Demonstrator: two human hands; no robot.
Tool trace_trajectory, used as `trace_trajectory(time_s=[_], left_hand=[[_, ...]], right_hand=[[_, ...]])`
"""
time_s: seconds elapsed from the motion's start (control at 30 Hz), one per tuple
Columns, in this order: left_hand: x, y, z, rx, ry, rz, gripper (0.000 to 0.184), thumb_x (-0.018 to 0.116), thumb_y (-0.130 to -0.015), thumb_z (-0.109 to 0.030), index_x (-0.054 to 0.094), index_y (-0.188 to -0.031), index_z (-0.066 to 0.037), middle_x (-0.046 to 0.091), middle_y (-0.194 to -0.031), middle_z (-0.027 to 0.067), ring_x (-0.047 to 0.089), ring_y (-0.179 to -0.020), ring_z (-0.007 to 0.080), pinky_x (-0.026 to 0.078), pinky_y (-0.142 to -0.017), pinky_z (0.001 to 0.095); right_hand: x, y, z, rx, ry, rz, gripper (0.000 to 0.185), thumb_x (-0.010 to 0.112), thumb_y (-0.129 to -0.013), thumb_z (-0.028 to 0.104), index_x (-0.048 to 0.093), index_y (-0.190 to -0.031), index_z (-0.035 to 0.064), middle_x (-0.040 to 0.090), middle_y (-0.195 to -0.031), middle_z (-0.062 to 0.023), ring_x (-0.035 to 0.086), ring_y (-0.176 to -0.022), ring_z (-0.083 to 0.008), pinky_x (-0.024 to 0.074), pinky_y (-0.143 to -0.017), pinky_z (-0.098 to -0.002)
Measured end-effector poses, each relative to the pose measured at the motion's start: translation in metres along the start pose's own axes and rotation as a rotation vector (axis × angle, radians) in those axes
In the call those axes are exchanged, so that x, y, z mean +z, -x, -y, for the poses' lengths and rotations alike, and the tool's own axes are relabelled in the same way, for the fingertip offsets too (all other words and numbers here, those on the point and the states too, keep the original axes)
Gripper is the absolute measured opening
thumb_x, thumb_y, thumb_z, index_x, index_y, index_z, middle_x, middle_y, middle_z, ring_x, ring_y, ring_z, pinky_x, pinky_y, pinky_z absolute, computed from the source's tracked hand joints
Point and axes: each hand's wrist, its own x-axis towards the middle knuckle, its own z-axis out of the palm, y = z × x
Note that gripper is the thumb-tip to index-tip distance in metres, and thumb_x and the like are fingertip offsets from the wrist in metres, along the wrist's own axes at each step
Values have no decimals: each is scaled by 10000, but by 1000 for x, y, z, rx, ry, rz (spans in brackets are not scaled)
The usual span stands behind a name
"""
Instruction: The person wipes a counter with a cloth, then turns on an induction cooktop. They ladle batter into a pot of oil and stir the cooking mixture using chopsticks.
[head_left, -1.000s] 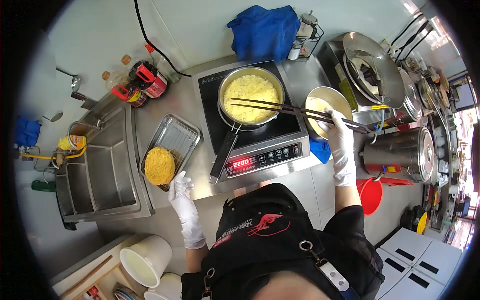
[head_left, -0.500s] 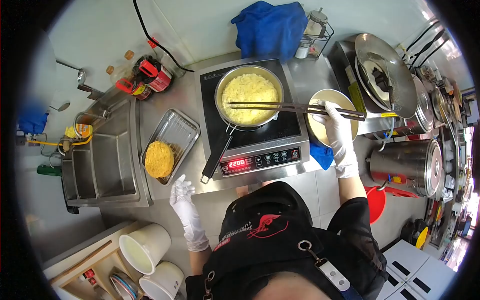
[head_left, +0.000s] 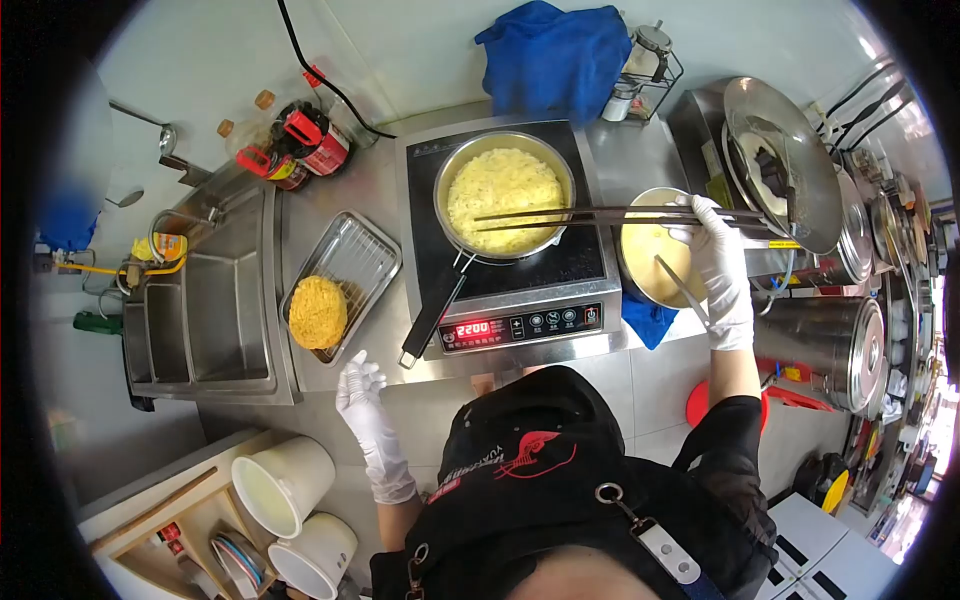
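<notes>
My right hand [head_left: 722,285], in a white glove, grips long dark chopsticks [head_left: 605,217]. Their tips rest at a round, pale-yellow cake [head_left: 503,190] in a saucepan, but whether they press into it I cannot tell. The saucepan [head_left: 439,205] sits on an induction cooker, its black handle pointing towards me. Below the chopsticks, beside my right hand, is a bowl [head_left: 634,278] of pale-yellow liquid with a metal utensil handle [head_left: 682,282] leaning in it. My gloved left hand [head_left: 362,400] is empty, fingers loosely bent and apart, near a metal tray [head_left: 372,262] holding a golden round cake [head_left: 318,312].
The induction cooker [head_left: 590,280] shows a red 2200. A sink [head_left: 230,330] lies left, with sauce bottles [head_left: 318,145] behind it. A blue cloth [head_left: 550,60] hangs at the back. A wok [head_left: 775,120] and a large steel pot [head_left: 815,345] stand right.
My right hand has shifted right with the chopsticks, and their tips have spread a little and slid right over the cake. More of the bowl and its utensil shows. My left hand barely moved.
</notes>
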Motion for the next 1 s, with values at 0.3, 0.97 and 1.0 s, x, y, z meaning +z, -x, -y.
trace_trajectory(time_s=[0.3, 0.97, 1.0], left_hand=[[4, -1, 0, -25, 46, -22, 237, 525, -923, -185, 631, -1027, -1, 589, -759, 20, 510, -636, 75, 426, -608, 201], [-16, -5, 5, -14, 42, -105, 223, 516, -918, -171, 637, -1019, -13, 580, -763, 20, 501, -644, 83, 431, -617, 216], [-18, -6, 7, -9, 45, -101, 223, 516, -918, -170, 637, -1019, -12, 581, -762, 21, 503, -643, 83, 429, -612, 214]], right_hand=[[16, -15, 11, 88, 93, 88, 191, 563, -885, 171, 613, -938, -7, 650, -865, -130, 646, -761, -188, 544, -634, -260], [19, -93, 68, 195, 349, 207, 206, 553, -887, 184, 620, -956, 2, 663, -892, -91, 654, -716, -168, 541, -585, -258], [22, -94, 69, 174, 412, 188, 215, 557, -884, 195, 621, -954, 2, 664, -885, -87, 652, -712, -166, 533, -573, -251]])
